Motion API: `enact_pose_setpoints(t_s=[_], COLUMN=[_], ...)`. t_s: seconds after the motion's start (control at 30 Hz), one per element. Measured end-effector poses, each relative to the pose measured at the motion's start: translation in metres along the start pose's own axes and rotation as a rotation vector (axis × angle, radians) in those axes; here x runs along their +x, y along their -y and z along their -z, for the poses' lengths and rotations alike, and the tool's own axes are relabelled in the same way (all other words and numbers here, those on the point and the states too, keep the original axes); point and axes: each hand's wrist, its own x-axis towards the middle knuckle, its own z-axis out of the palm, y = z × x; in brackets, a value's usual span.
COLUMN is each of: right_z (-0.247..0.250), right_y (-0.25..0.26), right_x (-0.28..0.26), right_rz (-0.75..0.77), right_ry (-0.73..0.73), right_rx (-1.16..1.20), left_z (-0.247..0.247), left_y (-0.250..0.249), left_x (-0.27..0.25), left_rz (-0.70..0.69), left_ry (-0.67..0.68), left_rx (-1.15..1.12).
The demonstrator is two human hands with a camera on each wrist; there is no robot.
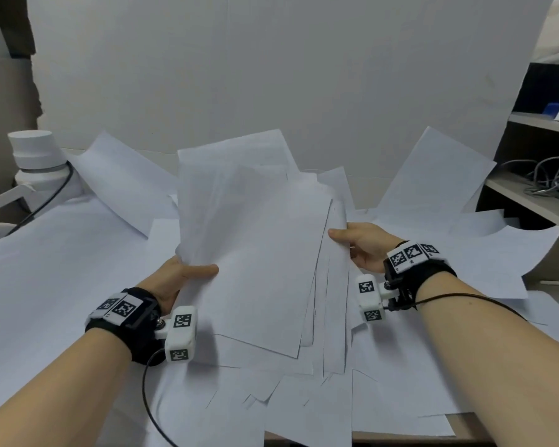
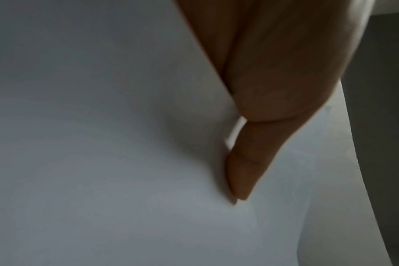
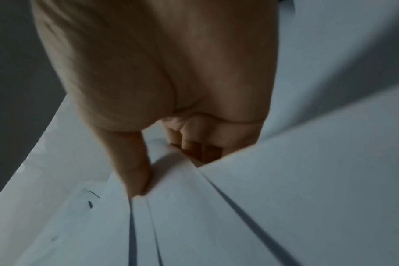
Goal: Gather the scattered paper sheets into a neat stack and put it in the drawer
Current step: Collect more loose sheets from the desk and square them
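Note:
A loose bundle of white paper sheets (image 1: 259, 246) is held up off the table, its edges fanned and uneven. My left hand (image 1: 188, 272) pinches the bundle's left edge, thumb on top and fingers hidden underneath. My right hand (image 1: 352, 243) pinches the right edge the same way. In the left wrist view my thumb (image 2: 246, 172) presses flat on the top sheet (image 2: 103, 162). In the right wrist view my thumb (image 3: 134, 171) bears on several staggered sheet edges (image 3: 194, 207), with fingers curled below. More sheets (image 1: 304, 401) lie scattered on the table. No drawer is in view.
A white lamp base (image 1: 36, 162) with a black cable stands at the back left. Single sheets lean against the back wall (image 1: 433, 175). A shelf unit (image 1: 536, 175) with tangled cables is at the right. The table's front edge (image 1: 465, 427) shows at the lower right.

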Motion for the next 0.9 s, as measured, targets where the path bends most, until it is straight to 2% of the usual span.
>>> enact_pose_setpoints(t_s=[0.1,0.27,0.33,0.43,0.57,0.67,0.8,0.9], right_z=[-0.004,-0.018,-0.017,-0.01,-0.004,-0.009,-0.02,-0.026], right_y=[-0.001,0.001,0.001,0.001,-0.007,-0.011,-0.016,-0.025], right_x=[0.008,0.015,0.017,0.012,0.005,0.003,-0.002,-0.005], right_rz=[0.07,0.186,0.203,0.144,-0.04,-0.08,-0.103,-0.159], right_ry=[-0.038,-0.187,-0.196,-0.092,0.083,0.059,0.014,0.036], right_rx=[0.112,0.058,0.083,0.047,-0.257,-0.362,-0.277,-0.31], left_z=[0.001,-0.005,-0.002,0.008,0.019,0.02,0.012,0.007], left_y=[0.002,0.01,0.008,0.005,0.011,0.015,0.013,0.012], left_x=[0.001,0.005,0.006,0.012,0.019,0.022,0.025,0.028], left_rz=[0.008,0.006,0.003,-0.007,0.028,0.059,0.056,0.076], left_ry=[0.023,0.074,0.063,0.007,-0.042,-0.042,-0.072,-0.114], left_rx=[-0.083,-0.094,-0.085,-0.072,-0.124,-0.213,-0.271,-0.266])
